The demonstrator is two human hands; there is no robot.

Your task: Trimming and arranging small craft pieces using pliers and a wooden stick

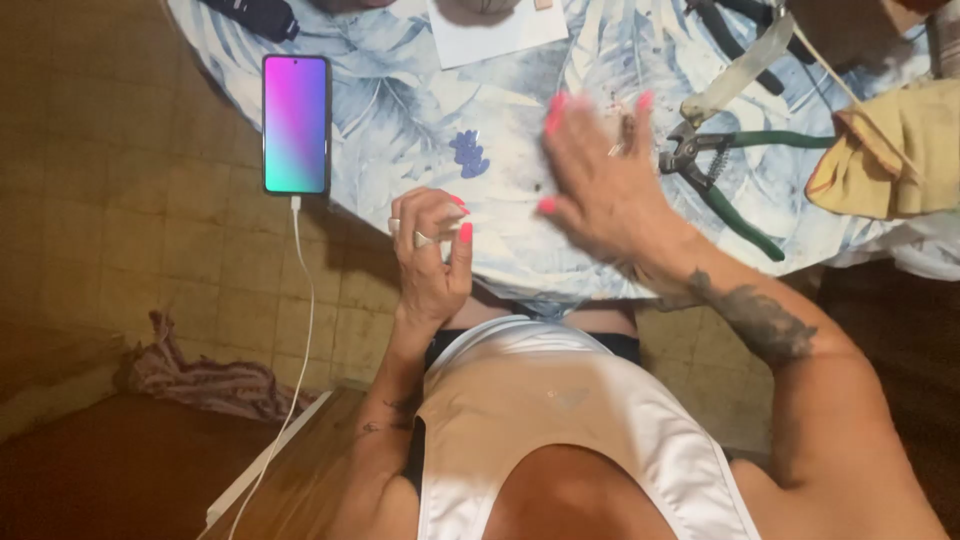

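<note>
The right hand [600, 180] lies flat and open on the leaf-printed tablecloth [400, 120], fingers spread and slightly blurred, holding nothing; its nails are bright pink. Just beyond its fingertips sits a pair of pliers [715, 175] with dark green handles, jaws pointing toward the hand, close by but apart from it. The left hand [432, 255] hovers at the table's near edge with its fingers curled in, thumb and forefinger pinched on something small and pale; what it is cannot be made out. Rings show on two of its fingers.

Between the two hands, a little farther up the cloth, lies a small blue piece [469, 154] with a lobed, leaf-like outline, untouched.

To the left, a smartphone [296, 124] rests upright at the table edge, its screen glowing in a purple-to-teal gradient, with a white charging cable [300, 330] running down from its lower end toward the floor. A white sheet of paper [495, 35] lies at the far edge. On the right, a yellowish cloth [895, 150] is bunched beside the pliers' handles, and a pale strap [740, 70] slants above them. A crumpled pinkish rag [205, 380] lies on the tiled floor.
</note>
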